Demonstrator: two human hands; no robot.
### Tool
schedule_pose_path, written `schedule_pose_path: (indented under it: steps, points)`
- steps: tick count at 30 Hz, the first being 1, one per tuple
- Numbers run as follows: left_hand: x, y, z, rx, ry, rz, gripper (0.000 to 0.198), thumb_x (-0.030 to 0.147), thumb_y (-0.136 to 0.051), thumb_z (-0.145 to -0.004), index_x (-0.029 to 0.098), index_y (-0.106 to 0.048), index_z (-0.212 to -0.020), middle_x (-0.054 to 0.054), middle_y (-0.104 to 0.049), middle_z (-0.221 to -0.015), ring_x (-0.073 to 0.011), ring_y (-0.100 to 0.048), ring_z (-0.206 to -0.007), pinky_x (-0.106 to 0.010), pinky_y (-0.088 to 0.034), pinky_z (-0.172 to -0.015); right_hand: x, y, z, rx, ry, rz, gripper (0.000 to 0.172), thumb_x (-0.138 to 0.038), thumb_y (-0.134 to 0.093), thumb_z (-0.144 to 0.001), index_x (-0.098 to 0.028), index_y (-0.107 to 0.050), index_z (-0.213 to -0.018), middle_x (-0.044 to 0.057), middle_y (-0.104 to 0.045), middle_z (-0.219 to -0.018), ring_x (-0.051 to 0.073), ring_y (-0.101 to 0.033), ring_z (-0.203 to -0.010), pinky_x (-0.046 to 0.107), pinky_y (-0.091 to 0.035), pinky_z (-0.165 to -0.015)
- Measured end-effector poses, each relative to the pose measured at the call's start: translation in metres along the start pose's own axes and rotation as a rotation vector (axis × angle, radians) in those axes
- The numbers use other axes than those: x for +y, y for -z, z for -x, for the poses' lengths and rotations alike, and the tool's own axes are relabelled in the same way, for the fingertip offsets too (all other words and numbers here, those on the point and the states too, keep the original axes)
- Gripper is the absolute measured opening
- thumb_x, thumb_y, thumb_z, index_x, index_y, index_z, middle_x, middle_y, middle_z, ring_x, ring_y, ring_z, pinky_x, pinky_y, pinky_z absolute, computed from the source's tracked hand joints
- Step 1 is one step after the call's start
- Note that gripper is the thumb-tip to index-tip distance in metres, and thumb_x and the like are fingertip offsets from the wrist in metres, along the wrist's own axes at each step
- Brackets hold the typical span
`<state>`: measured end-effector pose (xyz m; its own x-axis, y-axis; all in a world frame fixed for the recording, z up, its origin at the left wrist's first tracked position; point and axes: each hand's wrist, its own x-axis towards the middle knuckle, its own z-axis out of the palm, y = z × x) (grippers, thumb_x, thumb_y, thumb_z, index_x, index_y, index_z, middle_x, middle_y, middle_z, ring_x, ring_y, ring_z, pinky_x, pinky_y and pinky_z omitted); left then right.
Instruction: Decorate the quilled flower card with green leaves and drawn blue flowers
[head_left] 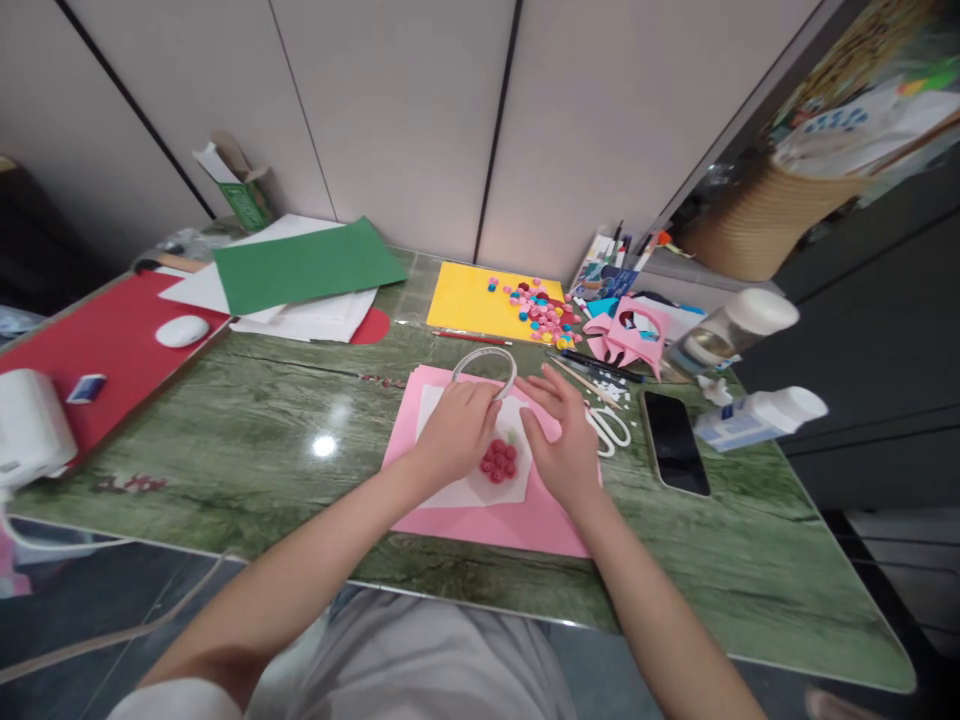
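A pink sheet (487, 520) lies on the green marble-look table (300, 440), with a white sheet (457, 492) on top of it. A cluster of small red balls (499, 460) sits on the white sheet between my hands. My left hand (457, 430) rests knuckles-up on the white sheet, fingers curled by a white hoop band (486, 362). My right hand (564, 440) lies flat on the paper to the right of the red balls, fingers stretched out.
White scissors (611, 430), a black phone (675, 440), glue bottles (757, 415) and a pink cut paper shape (626, 335) lie to the right. A yellow sheet (469, 298) with several small coloured balls (544, 312) is behind. Green paper (307, 265), red mat (112, 345) and mouse (182, 330) are left.
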<state>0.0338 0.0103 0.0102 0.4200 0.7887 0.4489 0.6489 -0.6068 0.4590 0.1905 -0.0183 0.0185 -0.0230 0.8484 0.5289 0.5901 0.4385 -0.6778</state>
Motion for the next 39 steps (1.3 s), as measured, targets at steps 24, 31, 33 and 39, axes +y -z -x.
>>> schedule_pose_path:
  steps: [24, 31, 33, 39]
  points:
    - [-0.001, -0.009, 0.001, -0.044, -0.118, -0.244, 0.025, 0.021, -0.034, -0.092, 0.012, -0.056, -0.096, -0.007, -0.063, -0.081, -0.0218, -0.056, -0.077, -0.035, -0.04, -0.071, 0.009, -0.007, 0.002, 0.144, 0.048, 0.26, 0.054, -0.025, -0.057, -0.081, -0.029, -0.037, -0.131, -0.001, -0.072, -0.083, 0.021, -0.061, -0.09, 0.046, -0.029, -0.095]
    - [-0.003, -0.011, 0.003, 0.011, -0.224, -0.337, 0.021, 0.016, -0.037, -0.088, 0.013, -0.058, -0.09, -0.006, -0.059, -0.073, -0.0212, -0.052, -0.073, -0.035, -0.038, -0.069, 0.003, -0.009, 0.0, 0.148, -0.052, 0.197, 0.058, -0.021, -0.057, -0.076, -0.026, -0.037, -0.13, -0.001, -0.07, -0.079, 0.022, -0.06, -0.088, 0.049, -0.028, -0.095]
    - [-0.002, -0.01, 0.003, 0.034, -0.255, -0.344, 0.021, 0.015, -0.037, -0.088, 0.013, -0.058, -0.087, -0.006, -0.057, -0.07, -0.0207, -0.051, -0.07, -0.035, -0.037, -0.067, 0.0, -0.009, 0.0, 0.161, -0.09, 0.119, 0.063, -0.019, -0.058, -0.073, -0.024, -0.034, -0.131, -0.002, -0.067, -0.075, 0.022, -0.06, -0.085, 0.049, -0.029, -0.096]
    - [0.002, -0.007, 0.002, 0.131, -0.3, -0.281, 0.023, 0.016, -0.035, -0.088, 0.014, -0.057, -0.082, -0.005, -0.054, -0.064, -0.0193, -0.047, -0.065, -0.033, -0.034, -0.063, -0.009, -0.015, 0.0, 0.279, -0.226, -0.095, 0.063, -0.013, -0.058, -0.066, -0.022, -0.035, -0.125, -0.006, -0.059, -0.065, 0.016, -0.056, -0.07, 0.041, -0.039, -0.088]
